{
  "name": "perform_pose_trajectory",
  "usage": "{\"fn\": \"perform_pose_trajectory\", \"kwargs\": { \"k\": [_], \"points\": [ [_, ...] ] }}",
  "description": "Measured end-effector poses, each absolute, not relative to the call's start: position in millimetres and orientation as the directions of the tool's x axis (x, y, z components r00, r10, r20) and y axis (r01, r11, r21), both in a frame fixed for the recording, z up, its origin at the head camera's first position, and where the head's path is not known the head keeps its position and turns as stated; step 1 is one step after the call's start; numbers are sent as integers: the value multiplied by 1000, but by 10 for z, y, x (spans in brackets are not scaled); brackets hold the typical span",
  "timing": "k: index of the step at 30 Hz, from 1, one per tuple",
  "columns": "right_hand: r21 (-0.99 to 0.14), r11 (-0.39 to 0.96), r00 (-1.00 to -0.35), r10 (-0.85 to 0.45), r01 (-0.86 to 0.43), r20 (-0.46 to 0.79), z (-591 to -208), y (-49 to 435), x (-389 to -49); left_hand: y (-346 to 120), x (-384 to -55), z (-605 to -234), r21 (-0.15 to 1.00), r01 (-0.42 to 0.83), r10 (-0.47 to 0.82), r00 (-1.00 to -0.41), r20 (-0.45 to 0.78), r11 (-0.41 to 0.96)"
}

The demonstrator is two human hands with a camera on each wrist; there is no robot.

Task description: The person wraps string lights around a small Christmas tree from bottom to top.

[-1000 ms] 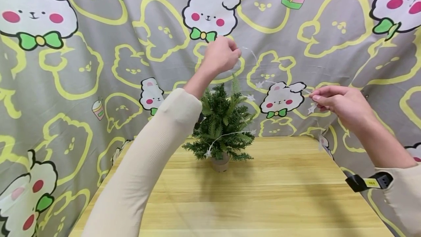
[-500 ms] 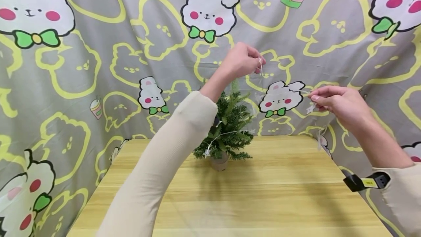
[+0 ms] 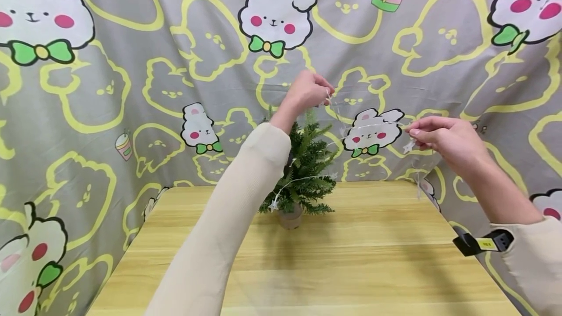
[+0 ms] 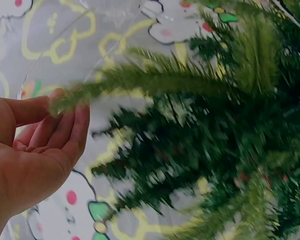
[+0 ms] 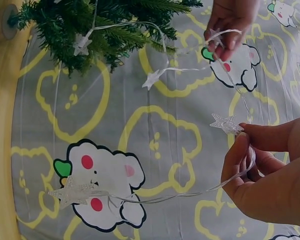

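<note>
A small green artificial tree (image 3: 304,172) stands in a pot (image 3: 291,219) at the back of the wooden table (image 3: 333,267). A clear string of star lights (image 5: 155,77) winds round the tree and runs off to the right. My left hand (image 3: 327,94) is raised just above the treetop and pinches the wire; the right wrist view shows that pinch (image 5: 221,40). In the left wrist view its fingers (image 4: 65,127) lie by a blurred branch tip (image 4: 155,82). My right hand (image 3: 412,133) is out to the right and pinches the wire beside a star (image 5: 225,123).
A grey cloth (image 3: 110,87) printed with bears and yellow outlines hangs behind and beside the table. More stars (image 5: 72,192) dangle on the wire below my right hand. A black strap (image 3: 483,244) sits on my right wrist.
My left hand has swung right from above the tree's left side and then dropped towards the treetop, still pinching the wire. My right hand has hardly moved.
</note>
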State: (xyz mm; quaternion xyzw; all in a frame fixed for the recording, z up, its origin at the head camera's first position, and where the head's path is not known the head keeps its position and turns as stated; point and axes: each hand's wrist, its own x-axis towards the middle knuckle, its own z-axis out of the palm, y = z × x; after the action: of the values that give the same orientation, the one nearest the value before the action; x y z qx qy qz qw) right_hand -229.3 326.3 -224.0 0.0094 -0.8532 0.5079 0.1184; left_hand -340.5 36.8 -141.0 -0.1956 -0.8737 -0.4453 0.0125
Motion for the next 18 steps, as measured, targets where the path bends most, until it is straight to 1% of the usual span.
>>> {"fn": "perform_pose_trajectory", "kwargs": {
  "k": [6,9,16,18],
  "points": [
    [-849,515,-974,105,-121,203,-2228,3246,-2284,133,-3550,-1419,802,273,268,-952,146,531],
    [-842,526,-973,105,-119,203,-2226,3233,-2280,14,-3582,-1412,816,244,249,-960,127,525],
    [-848,516,-975,97,-120,198,-2225,3210,-2288,-197,-3620,-1449,865,194,207,-972,108,462],
    [-847,518,-975,97,-122,199,-2227,3207,-2293,-236,-3624,-1465,863,186,192,-976,105,470]
  ]
}}
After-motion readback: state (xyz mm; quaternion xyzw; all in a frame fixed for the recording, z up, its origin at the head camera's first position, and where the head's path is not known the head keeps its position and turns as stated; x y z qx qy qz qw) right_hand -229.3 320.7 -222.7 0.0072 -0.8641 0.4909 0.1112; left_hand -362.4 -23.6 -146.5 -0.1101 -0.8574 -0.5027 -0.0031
